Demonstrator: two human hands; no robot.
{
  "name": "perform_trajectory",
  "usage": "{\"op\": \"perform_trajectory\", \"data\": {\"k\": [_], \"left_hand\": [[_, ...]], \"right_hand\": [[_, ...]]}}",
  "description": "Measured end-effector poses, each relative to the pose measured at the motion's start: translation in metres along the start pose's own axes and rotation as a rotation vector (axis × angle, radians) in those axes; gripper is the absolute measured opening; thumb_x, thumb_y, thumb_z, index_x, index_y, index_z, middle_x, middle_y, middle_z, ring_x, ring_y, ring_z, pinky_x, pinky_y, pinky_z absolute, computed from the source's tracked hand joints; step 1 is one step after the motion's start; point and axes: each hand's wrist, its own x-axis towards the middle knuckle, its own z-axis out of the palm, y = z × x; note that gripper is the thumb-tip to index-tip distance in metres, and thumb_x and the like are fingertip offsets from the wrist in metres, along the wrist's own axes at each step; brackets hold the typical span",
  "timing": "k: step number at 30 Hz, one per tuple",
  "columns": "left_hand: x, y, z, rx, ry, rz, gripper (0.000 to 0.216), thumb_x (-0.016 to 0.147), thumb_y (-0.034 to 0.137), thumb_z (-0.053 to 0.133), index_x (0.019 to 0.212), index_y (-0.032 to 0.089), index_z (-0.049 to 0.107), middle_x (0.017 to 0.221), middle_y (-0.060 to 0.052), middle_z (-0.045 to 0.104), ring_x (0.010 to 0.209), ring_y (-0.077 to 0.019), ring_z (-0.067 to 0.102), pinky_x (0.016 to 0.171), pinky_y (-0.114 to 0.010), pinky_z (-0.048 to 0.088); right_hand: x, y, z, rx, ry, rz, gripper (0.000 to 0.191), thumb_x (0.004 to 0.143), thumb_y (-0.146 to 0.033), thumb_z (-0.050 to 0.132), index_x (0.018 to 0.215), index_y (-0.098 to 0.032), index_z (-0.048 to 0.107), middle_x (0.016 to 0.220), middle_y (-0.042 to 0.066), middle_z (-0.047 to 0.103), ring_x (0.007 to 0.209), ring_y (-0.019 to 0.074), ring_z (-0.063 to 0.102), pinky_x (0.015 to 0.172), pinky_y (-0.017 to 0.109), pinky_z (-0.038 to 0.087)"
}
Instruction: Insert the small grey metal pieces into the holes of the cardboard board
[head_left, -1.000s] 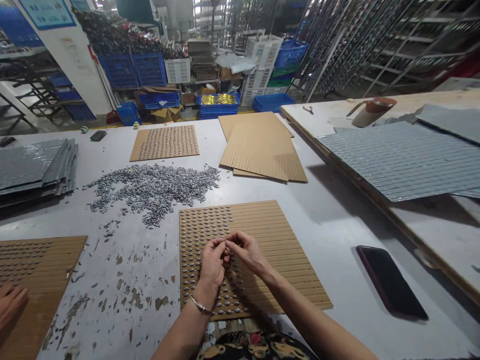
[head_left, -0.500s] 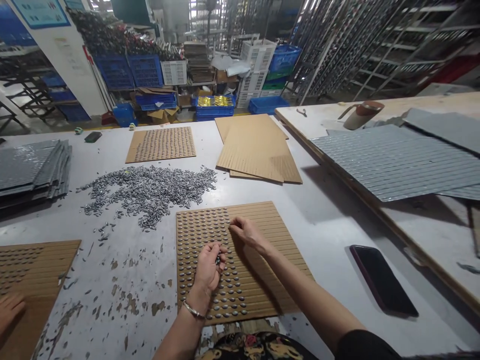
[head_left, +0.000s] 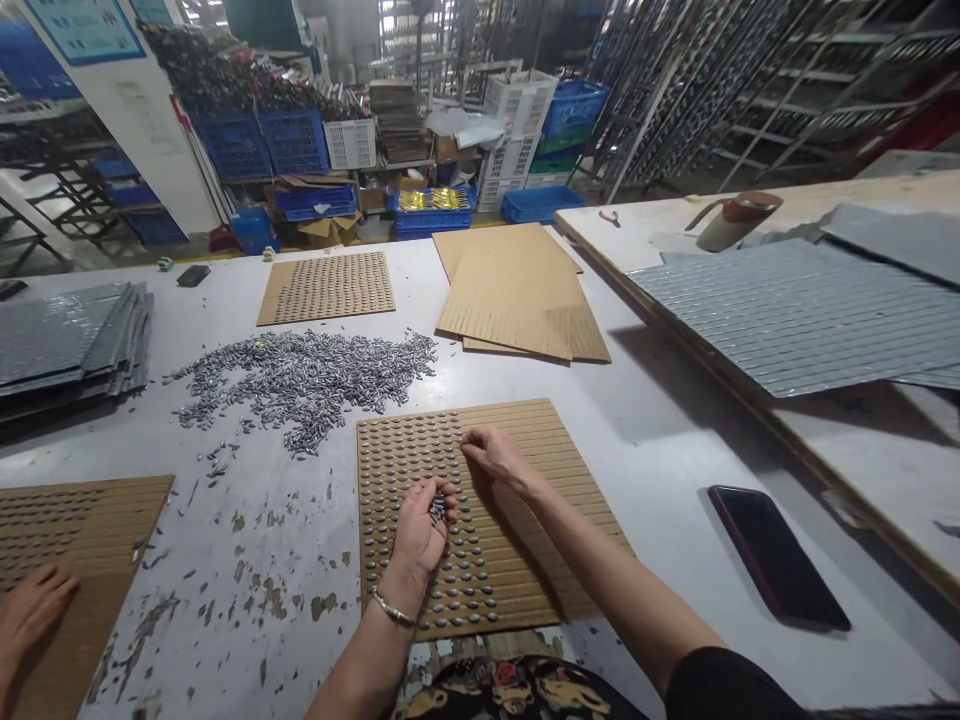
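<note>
- Left hand [head_left: 422, 530] lies palm up over the grooved cardboard sheet [head_left: 547, 440], fingers curled round several grey oval pieces [head_left: 437, 510];
- right hand [head_left: 495, 455] is at the sheet's far rows, its grip pressed together at the tips; whether a piece sits between, I cannot tell;
- the pieces look light, hard and slippery; best pinched across the middle;
- the sheet, flat on the tabletop [head_left: 637, 440], seems light, fairly stiff; take it by bare edges.

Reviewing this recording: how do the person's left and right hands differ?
The left hand is turned palm-up, cupping loose grey pieces; the right hand is palm-down, fingertips bunched. The left wrist wears a bracelet; the right wrist is bare. Both are over the grooved cardboard.
</note>
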Motion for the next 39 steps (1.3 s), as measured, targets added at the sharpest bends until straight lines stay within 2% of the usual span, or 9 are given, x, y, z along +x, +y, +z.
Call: {"op": "perform_trajectory", "data": {"k": [3,8,13,16,19,24,30,35,39], "left_hand": [[-0.003,0.003,0.002,-0.073,0.027,-0.053,0.014,0.083,0.025,0.061,0.084,0.011,0.062,0.082,-0.009,0.067,0.069,-0.0138,0.063,0.058,-0.022,0.048],[-0.007,0.01,0.007,-0.23,-0.024,-0.127,0.029,0.091,0.032,0.048,0.091,0.008,0.065,0.093,-0.015,0.069,0.088,-0.021,0.067,0.076,-0.032,0.053],[-0.008,0.005,0.013,-0.228,-0.038,-0.093,0.032,0.093,0.029,0.044,0.092,0.007,0.068,0.091,-0.012,0.07,0.082,-0.0178,0.066,0.076,-0.03,0.053],[-0.009,-0.001,0.018,-0.218,-0.014,-0.114,0.032,0.092,0.026,0.045,0.084,0.007,0.069,0.083,-0.01,0.07,0.076,-0.0158,0.065,0.073,-0.027,0.053],[-0.009,-0.005,0.022,-0.188,-0.039,-0.132,0.027,0.089,0.024,0.05,0.081,0.008,0.069,0.083,-0.01,0.07,0.074,-0.0146,0.064,0.071,-0.025,0.052],[-0.008,-0.009,0.019,-0.048,-0.059,-0.122,0.014,0.078,0.024,0.066,0.083,0.011,0.067,0.086,-0.008,0.069,0.076,-0.0135,0.063,0.068,-0.023,0.05],[-0.011,-0.014,0.01,0.286,-0.039,0.008,0.037,0.064,0.039,0.08,0.077,0.015,0.055,0.065,0.002,0.057,0.049,-0.0053,0.047,0.04,-0.015,0.03],[-0.01,-0.014,0.016,0.162,-0.082,-0.045,0.04,0.062,0.037,0.082,0.076,0.014,0.052,0.065,0.003,0.054,0.049,-0.0033,0.043,0.04,-0.014,0.025],[-0.009,-0.012,0.019,0.017,-0.022,-0.089,0.03,0.067,0.028,0.078,0.081,0.011,0.057,0.072,-0.003,0.06,0.058,-0.0071,0.052,0.047,-0.016,0.036]], "right_hand": [[0.001,0.0,-0.002,0.001,0.002,-0.023,0.007,0.076,-0.021,0.059,0.076,-0.019,0.066,0.073,0.001,0.063,0.07,0.0155,0.056,0.064,0.025,0.04],[-0.022,-0.021,-0.007,0.054,0.106,-0.085,0.011,0.083,-0.022,0.056,0.09,-0.017,0.063,0.076,0.002,0.062,0.07,0.0147,0.055,0.066,0.025,0.042],[-0.066,-0.053,-0.008,-0.106,-0.036,-0.384,0.012,0.089,-0.021,0.054,0.089,-0.022,0.066,0.085,0.003,0.06,0.076,0.0141,0.054,0.068,0.024,0.041],[-0.079,-0.056,-0.006,-0.295,-0.025,-0.429,0.013,0.088,-0.016,0.055,0.08,-0.02,0.065,0.08,0.003,0.058,0.076,0.0155,0.051,0.068,0.026,0.039],[-0.081,-0.05,-0.008,-0.296,-0.058,-0.454,0.016,0.088,-0.013,0.049,0.077,-0.018,0.06,0.079,0.004,0.057,0.076,0.0163,0.05,0.069,0.028,0.039],[-0.081,-0.047,-0.017,-0.165,-0.117,-0.394,0.017,0.091,-0.015,0.04,0.08,-0.019,0.052,0.082,0.005,0.056,0.076,0.0166,0.048,0.07,0.029,0.04],[-0.087,-0.049,-0.023,-0.041,-0.112,-0.285,0.018,0.093,-0.021,0.04,0.08,-0.019,0.052,0.08,0.005,0.056,0.075,0.017,0.049,0.069,0.03,0.041],[-0.092,-0.045,-0.012,0.213,-0.008,-0.102,0.019,0.089,-0.031,0.051,0.077,-0.019,0.059,0.075,0.002,0.061,0.07,0.015,0.053,0.066,0.026,0.042],[-0.066,-0.033,-0.01,0.237,0.048,0.051,0.02,0.084,-0.032,0.051,0.075,-0.018,0.062,0.069,0.001,0.062,0.066,0.015,0.055,0.062,0.025,0.041]]}}
